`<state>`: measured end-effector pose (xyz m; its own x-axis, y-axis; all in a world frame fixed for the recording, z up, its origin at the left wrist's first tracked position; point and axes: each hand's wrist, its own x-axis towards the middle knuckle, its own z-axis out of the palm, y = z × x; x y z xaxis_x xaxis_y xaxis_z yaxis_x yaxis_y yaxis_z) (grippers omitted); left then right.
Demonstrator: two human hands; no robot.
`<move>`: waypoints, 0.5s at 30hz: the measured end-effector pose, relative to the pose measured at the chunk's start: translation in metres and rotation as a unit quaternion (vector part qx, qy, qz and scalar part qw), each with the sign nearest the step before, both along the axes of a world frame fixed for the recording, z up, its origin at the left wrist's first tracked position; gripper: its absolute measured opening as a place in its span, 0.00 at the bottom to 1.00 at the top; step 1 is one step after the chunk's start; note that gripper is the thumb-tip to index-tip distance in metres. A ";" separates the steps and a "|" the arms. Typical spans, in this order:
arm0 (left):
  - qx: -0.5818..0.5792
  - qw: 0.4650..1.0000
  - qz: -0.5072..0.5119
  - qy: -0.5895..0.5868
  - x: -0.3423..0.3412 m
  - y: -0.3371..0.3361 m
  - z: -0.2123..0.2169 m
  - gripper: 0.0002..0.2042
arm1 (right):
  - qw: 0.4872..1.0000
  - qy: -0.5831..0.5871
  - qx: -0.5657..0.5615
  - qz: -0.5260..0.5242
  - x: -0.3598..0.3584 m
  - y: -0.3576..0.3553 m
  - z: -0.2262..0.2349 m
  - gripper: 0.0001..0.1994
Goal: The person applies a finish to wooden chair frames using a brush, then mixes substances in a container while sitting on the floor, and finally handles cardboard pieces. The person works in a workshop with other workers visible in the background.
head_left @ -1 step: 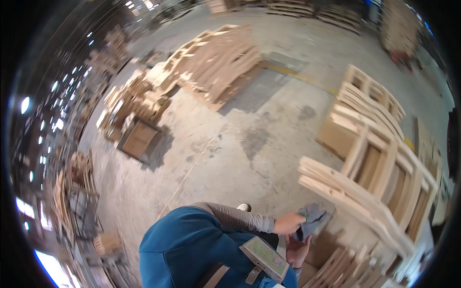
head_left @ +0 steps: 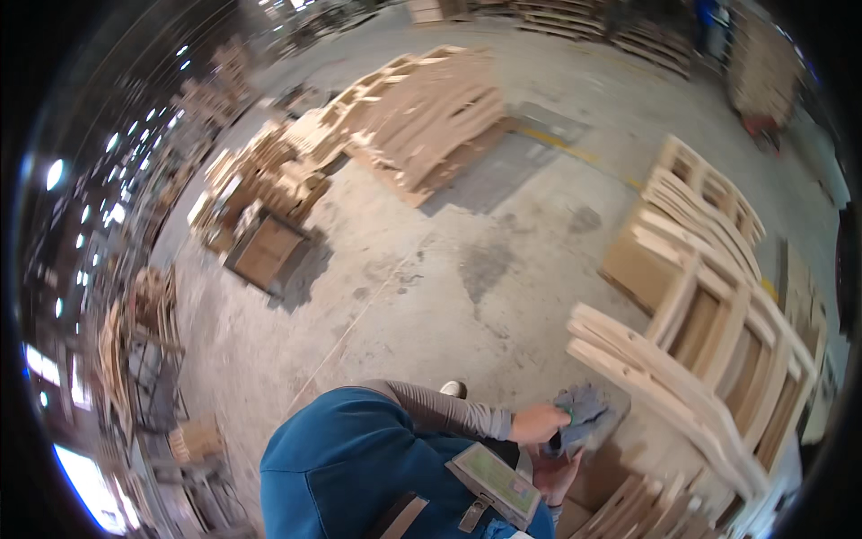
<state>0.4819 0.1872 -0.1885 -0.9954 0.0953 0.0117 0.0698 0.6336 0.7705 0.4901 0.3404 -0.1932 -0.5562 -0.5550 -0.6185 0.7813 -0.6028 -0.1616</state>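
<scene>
A pair or single piece of grey work gloves (head_left: 579, 415), with a bit of green at the cuff, is bunched up at the right of my lap. My left hand (head_left: 539, 424), its arm in a grey sleeve, reaches across and is closed on the grey glove by its near edge. Just below it, my right hand (head_left: 558, 476) is up against the glove's underside, palm partly turned up. The glove and my left hand hide most of the right fingers. Whether there is one glove or two I cannot tell.
Pale wooden frames (head_left: 718, 341) are stacked close by on the right, above a cardboard sheet (head_left: 637, 256). Wooden slats (head_left: 628, 508) lie at lower right. Further off stand a large stack of wooden parts (head_left: 431, 121) and a box (head_left: 266, 255). A badge (head_left: 494, 483) hangs at my chest.
The glove has shifted slightly and spread, its fingers showing more. My right hand has moved a little lower, its fingers now more covered. The view has tilted slightly.
</scene>
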 end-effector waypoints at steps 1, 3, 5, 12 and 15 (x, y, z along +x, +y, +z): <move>0.001 1.000 -0.005 -0.001 0.020 0.006 -0.008 0.07 | 0.999 -0.026 0.001 0.024 0.010 0.008 0.000 0.23; -0.025 0.999 -0.009 0.018 0.041 -0.018 -0.006 0.07 | 0.996 0.005 -0.014 0.093 0.006 -0.030 0.041 0.25; -0.036 0.999 -0.001 0.028 0.076 -0.054 -0.008 0.07 | 0.990 0.022 0.032 0.137 0.016 -0.079 0.024 0.24; 0.071 0.993 0.047 0.082 0.180 -0.227 0.030 0.05 | 0.949 0.004 0.149 0.278 0.059 -0.259 0.001 0.13; 0.235 0.953 0.132 0.142 0.246 -0.298 0.041 0.04 | 0.945 0.064 0.108 0.302 0.095 -0.338 0.000 0.13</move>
<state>0.7279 -0.1104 -0.1478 -0.9345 -0.2390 0.2639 0.2039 0.2482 0.9470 0.5855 0.0029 -0.1929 -0.2574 -0.6641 -0.7020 0.9378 0.0035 -0.3472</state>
